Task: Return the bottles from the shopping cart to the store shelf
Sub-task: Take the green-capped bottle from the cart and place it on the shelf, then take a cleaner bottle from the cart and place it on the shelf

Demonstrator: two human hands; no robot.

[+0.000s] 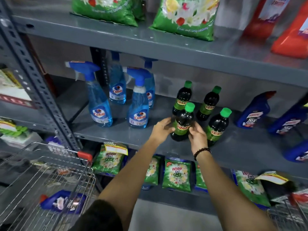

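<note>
A dark bottle with a green cap and green label [183, 120] stands at the front of the grey middle shelf [116, 134]. My left hand [162, 129] holds its left side and my right hand [197, 135] holds its right side. Three more bottles of the same kind stand around it: one behind [182, 95], one at the back right [209, 102], one to the right [218, 124]. The wire shopping cart [50, 172] is at the lower left; a blue bottle [63, 201] lies in its bottom.
Several blue spray bottles [100, 104] stand to the left on the same shelf, dark blue cleaner bottles [255, 110] to the right. Green detergent bags fill the shelf above [186, 17] and the shelf below [176, 174]. A slotted upright post [38, 90] borders the left.
</note>
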